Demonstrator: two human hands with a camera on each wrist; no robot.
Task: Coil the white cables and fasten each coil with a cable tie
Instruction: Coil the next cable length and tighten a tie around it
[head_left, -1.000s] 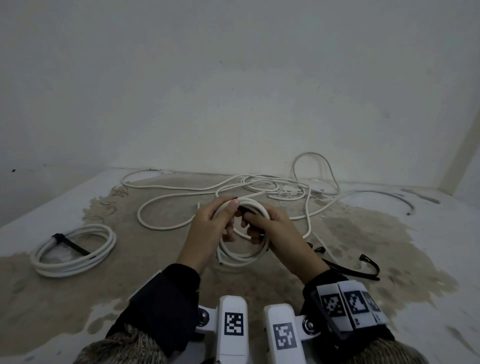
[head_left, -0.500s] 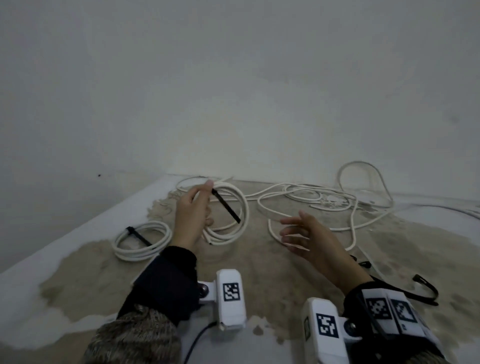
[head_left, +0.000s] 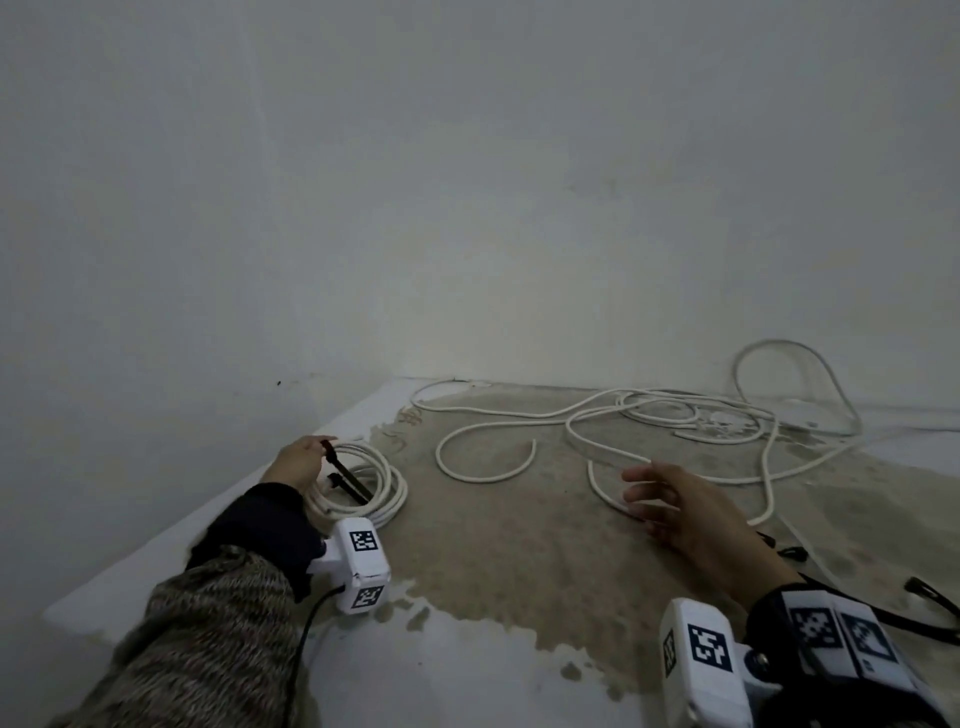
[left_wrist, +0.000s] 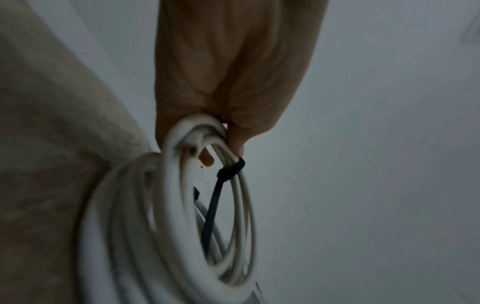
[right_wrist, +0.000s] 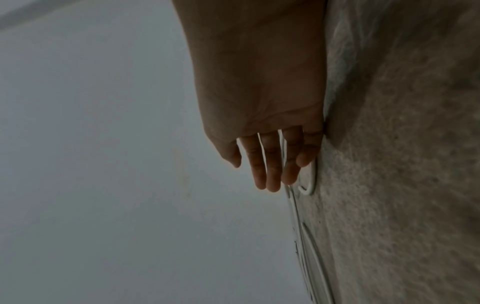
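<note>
Smooth, rubbery-looking white sheathing with a faint sheen covers the coiled cable (head_left: 382, 486) and the loose cable (head_left: 488, 470) on the floor (head_left: 519, 545), where rough, matt, sandy patches break through a smoother pale coating. A matt black plastic cable tie (left_wrist: 228, 170) binds the coil; the sleeve (head_left: 208, 634) is coarse, fuzzy knit.

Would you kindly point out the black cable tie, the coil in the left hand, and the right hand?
black cable tie (left_wrist: 229, 171): left wrist view, on its head at the coil.
coil (left_wrist: 182, 273): left wrist view, lower strands.
left hand (head_left: 297, 461): head view, back of hand.
right hand (head_left: 691, 512): head view, back of hand.
</note>
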